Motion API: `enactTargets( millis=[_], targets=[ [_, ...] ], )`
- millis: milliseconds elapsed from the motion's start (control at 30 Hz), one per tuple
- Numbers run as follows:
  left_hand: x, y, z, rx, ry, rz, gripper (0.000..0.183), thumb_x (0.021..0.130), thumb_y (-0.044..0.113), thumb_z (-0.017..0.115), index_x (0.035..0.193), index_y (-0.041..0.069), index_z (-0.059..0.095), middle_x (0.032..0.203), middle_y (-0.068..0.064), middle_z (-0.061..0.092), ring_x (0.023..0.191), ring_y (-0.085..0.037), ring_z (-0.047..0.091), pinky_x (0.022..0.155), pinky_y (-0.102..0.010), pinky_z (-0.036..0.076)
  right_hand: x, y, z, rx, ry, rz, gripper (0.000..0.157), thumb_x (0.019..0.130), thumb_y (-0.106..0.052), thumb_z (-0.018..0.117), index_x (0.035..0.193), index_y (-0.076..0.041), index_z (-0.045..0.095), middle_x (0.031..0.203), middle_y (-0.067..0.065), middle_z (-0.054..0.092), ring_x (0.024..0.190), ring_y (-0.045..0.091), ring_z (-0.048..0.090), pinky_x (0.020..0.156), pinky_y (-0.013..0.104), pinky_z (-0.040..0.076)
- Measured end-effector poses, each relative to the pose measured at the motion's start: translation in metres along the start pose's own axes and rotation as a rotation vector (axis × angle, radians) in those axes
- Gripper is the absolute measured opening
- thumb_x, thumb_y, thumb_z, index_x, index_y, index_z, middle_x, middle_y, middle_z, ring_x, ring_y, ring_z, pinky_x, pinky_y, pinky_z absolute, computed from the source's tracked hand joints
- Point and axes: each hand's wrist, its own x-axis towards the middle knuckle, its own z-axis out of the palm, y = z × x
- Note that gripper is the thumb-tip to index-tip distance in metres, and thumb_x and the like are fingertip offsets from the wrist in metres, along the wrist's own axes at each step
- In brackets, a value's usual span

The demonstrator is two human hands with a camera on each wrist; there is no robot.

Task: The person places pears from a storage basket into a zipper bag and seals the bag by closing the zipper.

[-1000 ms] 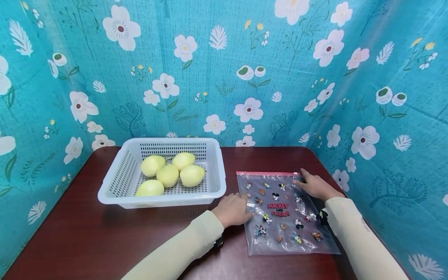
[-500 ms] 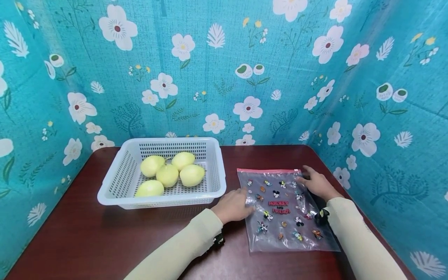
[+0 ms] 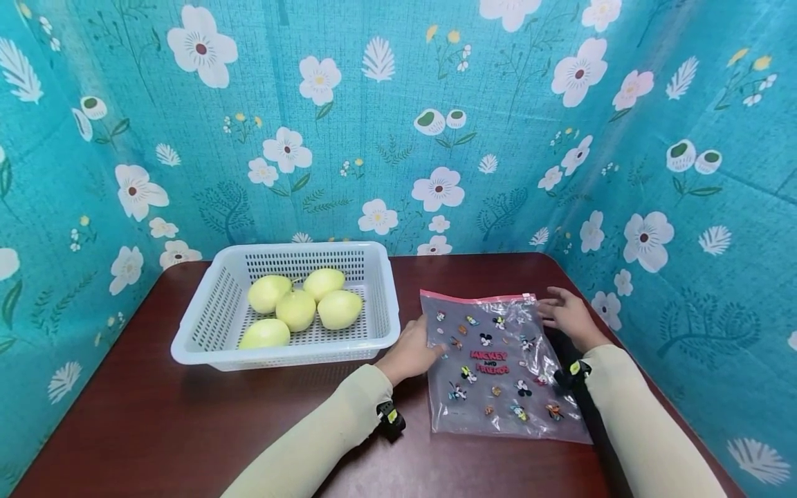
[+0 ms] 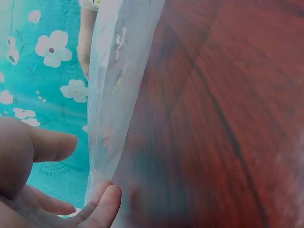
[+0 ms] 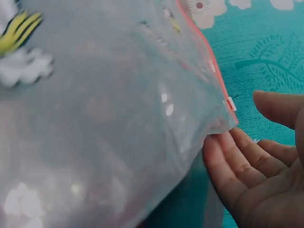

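Observation:
A clear zip bag (image 3: 498, 398) printed with cartoon figures lies on the right half of the table, its red zip strip (image 3: 461, 299) at the far side. The white slider (image 5: 232, 104) sits at the strip's right end. At the bag's left edge is my left hand (image 3: 406, 353); the left wrist view has its fingertips (image 4: 110, 197) against the film, thumb held apart. My right hand (image 3: 571, 319) is at the far right corner. In the right wrist view its fingers reach under that corner, partly hidden, while the thumb (image 5: 278, 108) stands away from the plastic.
Left of the bag, a white perforated basket (image 3: 205, 356) holds several yellow-green pears (image 3: 295, 310). The dark red wooden table (image 3: 156, 429) is enclosed by a blue-green floral curtain (image 3: 386, 111) at the back and sides. Small black devices (image 3: 390, 418) are strapped to both wrists.
The bag has shifted slightly away from me and to the left. My right thumb has come off its surface, and my left fingers have slid from on top to under its edge.

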Motion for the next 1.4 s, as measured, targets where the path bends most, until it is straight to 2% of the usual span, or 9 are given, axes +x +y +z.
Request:
enactTargets(
  millis=[133, 300, 367, 500, 600, 733, 900, 1100, 1400],
  targets=[
    [0.002, -0.003, 0.002, -0.044, 0.006, -0.048, 0.070, 0.091, 0.019, 0.067, 0.146, -0.005, 0.030, 0.128, -0.019, 0.052, 0.122, -0.029, 0.048, 0.099, -0.047, 0.040, -0.001, -0.002, -0.004, 0.105, -0.046, 0.053, 0.064, 0.102, -0.016, 0.050, 0.152, 0.005, 0.014, 0.138, 0.034, 0.042, 0.113, 0.037, 0.058, 0.087, 0.039, 0.050],
    [0.003, -0.003, 0.004, -0.105, 0.028, -0.142, 0.079, 0.094, 0.019, 0.063, 0.150, -0.009, 0.015, 0.119, -0.015, 0.056, 0.110, -0.023, 0.054, 0.095, -0.041, 0.044, -0.003, -0.006, -0.007, 0.126, -0.067, 0.081, 0.069, 0.100, -0.028, 0.057, 0.149, 0.007, 0.024, 0.138, 0.030, 0.044, 0.105, 0.023, 0.062, 0.084, 0.033, 0.053],
    [0.004, -0.002, 0.003, -0.101, 0.044, -0.152, 0.079, 0.094, 0.019, 0.063, 0.150, -0.011, 0.015, 0.112, -0.012, 0.058, 0.103, -0.020, 0.056, 0.093, -0.040, 0.045, -0.004, -0.009, -0.007, 0.118, -0.070, 0.074, 0.071, 0.098, -0.033, 0.059, 0.148, 0.007, 0.028, 0.137, 0.028, 0.046, 0.103, 0.020, 0.062, 0.083, 0.031, 0.053],
    [0.002, 0.001, 0.003, -0.074, 0.052, -0.127, 0.076, 0.094, 0.018, 0.063, 0.148, -0.013, 0.018, 0.098, -0.005, 0.060, 0.092, -0.017, 0.056, 0.088, -0.037, 0.046, -0.006, -0.016, -0.012, 0.123, -0.057, 0.064, 0.069, 0.097, -0.036, 0.060, 0.144, 0.008, 0.034, 0.129, 0.023, 0.053, 0.095, 0.013, 0.064, 0.079, 0.028, 0.054],
    [0.002, 0.004, 0.005, -0.037, 0.054, -0.086, 0.074, 0.094, 0.016, 0.063, 0.146, -0.016, 0.021, 0.091, -0.003, 0.060, 0.086, -0.016, 0.057, 0.082, -0.035, 0.047, -0.007, -0.023, -0.017, 0.165, -0.037, 0.075, 0.063, 0.096, -0.034, 0.063, 0.138, 0.008, 0.042, 0.114, 0.012, 0.061, 0.088, 0.011, 0.065, 0.076, 0.028, 0.054],
    [0.003, 0.009, 0.008, 0.010, 0.072, -0.051, 0.069, 0.093, 0.012, 0.063, 0.145, -0.013, 0.027, 0.087, -0.001, 0.056, 0.080, -0.014, 0.055, 0.076, -0.032, 0.047, -0.012, -0.034, -0.027, 0.238, -0.022, 0.068, 0.051, 0.093, -0.033, 0.066, 0.125, 0.004, 0.052, 0.095, -0.001, 0.065, 0.083, 0.011, 0.065, 0.074, 0.027, 0.054],
    [0.006, 0.023, 0.005, -0.025, 0.090, -0.006, 0.054, 0.093, 0.008, 0.060, 0.141, -0.004, 0.037, 0.084, -0.001, 0.052, 0.071, -0.013, 0.053, 0.065, -0.030, 0.046, -0.020, -0.046, -0.041, 0.384, 0.000, 0.025, 0.029, 0.092, -0.028, 0.069, 0.110, -0.005, 0.066, 0.092, -0.002, 0.067, 0.082, 0.012, 0.064, 0.071, 0.027, 0.055],
    [-0.001, 0.047, -0.010, -0.058, 0.072, 0.029, 0.061, 0.095, 0.006, 0.059, 0.149, 0.002, 0.029, 0.090, 0.001, 0.051, 0.078, -0.010, 0.054, 0.069, -0.027, 0.048, -0.025, -0.062, -0.057, 0.455, 0.012, -0.013, 0.016, 0.091, -0.028, 0.069, 0.097, -0.013, 0.073, 0.090, -0.002, 0.068, 0.080, 0.013, 0.065, 0.069, 0.027, 0.054],
    [-0.005, 0.077, -0.048, -0.032, 0.098, 0.140, 0.067, 0.096, 0.003, 0.054, 0.153, 0.004, 0.019, 0.099, -0.002, 0.049, 0.083, -0.013, 0.053, 0.072, -0.027, 0.048, -0.036, -0.104, -0.072, 0.628, -0.022, -0.128, 0.010, 0.092, -0.017, 0.067, 0.096, -0.010, 0.073, 0.090, 0.003, 0.070, 0.079, 0.014, 0.067, 0.070, 0.028, 0.055]
  ],
)
